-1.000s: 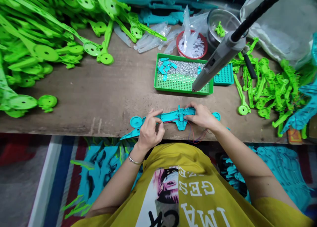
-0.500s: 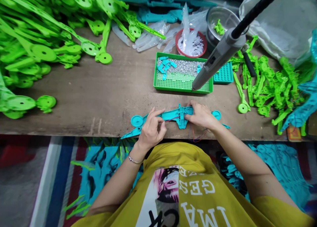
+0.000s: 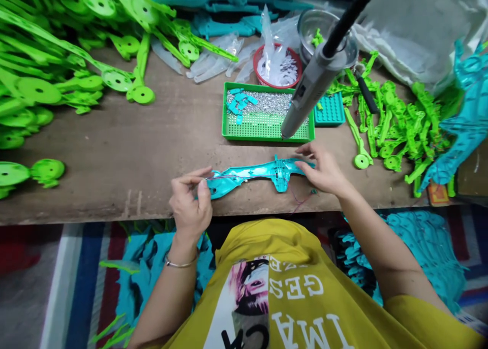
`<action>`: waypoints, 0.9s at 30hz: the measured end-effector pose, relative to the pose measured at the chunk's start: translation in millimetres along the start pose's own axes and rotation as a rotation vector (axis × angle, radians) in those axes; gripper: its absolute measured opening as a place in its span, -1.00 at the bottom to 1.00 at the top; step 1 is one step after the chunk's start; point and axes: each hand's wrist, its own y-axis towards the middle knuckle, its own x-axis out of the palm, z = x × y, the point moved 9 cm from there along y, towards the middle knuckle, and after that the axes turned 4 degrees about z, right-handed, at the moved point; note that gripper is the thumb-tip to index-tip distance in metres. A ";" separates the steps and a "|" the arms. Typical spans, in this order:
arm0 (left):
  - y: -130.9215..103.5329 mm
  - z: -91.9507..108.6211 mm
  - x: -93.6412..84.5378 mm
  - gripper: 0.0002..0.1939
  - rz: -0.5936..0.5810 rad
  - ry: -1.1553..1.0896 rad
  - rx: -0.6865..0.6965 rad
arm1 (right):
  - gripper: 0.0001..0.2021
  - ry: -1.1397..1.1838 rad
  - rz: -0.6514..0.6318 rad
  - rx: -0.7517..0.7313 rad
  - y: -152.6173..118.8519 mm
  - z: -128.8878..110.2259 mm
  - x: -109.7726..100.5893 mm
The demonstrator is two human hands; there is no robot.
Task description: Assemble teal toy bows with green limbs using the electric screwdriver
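A long turquoise plastic half-shell (image 3: 251, 172) lies near the table's front edge, its ribbed inner side up and a crosspiece right of its middle. Along its length runs a thin reddish-purple wire (image 3: 244, 177), with loose loops hanging below the crosspiece. My left hand (image 3: 190, 201) is at the left end of the shell, thumb and forefinger pinched on the wire and covering that end. At the other end my right hand (image 3: 324, 168) has thumb and fingers around the shell's narrow tip. A small dark piece (image 3: 313, 191) lies below my right hand.
A green tray (image 3: 267, 138) of small metal parts stands behind the shell, with a grey power screwdriver (image 3: 308, 95) hanging over it. Red basket (image 3: 259, 77), metal bowl (image 3: 305, 26) and teal tray (image 3: 331, 113) are farther back. Green plastic parts (image 3: 38, 90) pile up left and right.
My left hand has moved left from near the shell's middle to its left end, stretching the wire along it. My right hand has shifted outward to the right. The view has shifted slightly.
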 end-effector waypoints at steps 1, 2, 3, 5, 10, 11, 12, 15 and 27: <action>0.0 -2.8 -0.2 -0.89 0.024 -0.015 -0.034 | -0.82 -0.017 0.071 -0.002 -8.0 0.0 -13.3; 0.0 -5.3 -0.3 -0.87 0.045 -0.028 -0.067 | -0.85 -0.049 0.114 0.005 -17.7 1.0 -24.1; 0.0 -7.6 -0.1 -0.85 0.062 -0.038 -0.101 | -0.87 -0.090 0.123 0.021 -28.5 3.3 -31.3; 0.5 -11.3 1.2 -0.81 0.079 -0.071 -0.164 | -0.88 -0.183 0.069 0.074 -50.8 13.0 -34.9; 4.7 -13.1 4.1 -0.79 0.104 -0.263 -0.261 | -0.85 -0.297 -0.113 0.073 -88.0 36.6 -1.8; 5.8 -12.5 3.7 -0.79 0.114 -0.287 -0.265 | -0.85 -0.317 -0.105 0.042 -89.6 37.6 4.1; 7.0 -11.9 3.2 -0.79 0.122 -0.302 -0.265 | -0.84 -0.338 -0.084 0.005 -89.5 37.2 8.5; 9.1 -12.6 2.3 -0.80 0.133 -0.317 -0.268 | -0.77 -0.341 0.007 -0.133 -83.6 27.3 12.1; 10.8 -28.9 3.9 -0.72 0.114 -0.421 -0.437 | -0.83 -0.100 0.326 -0.153 -53.2 22.9 3.4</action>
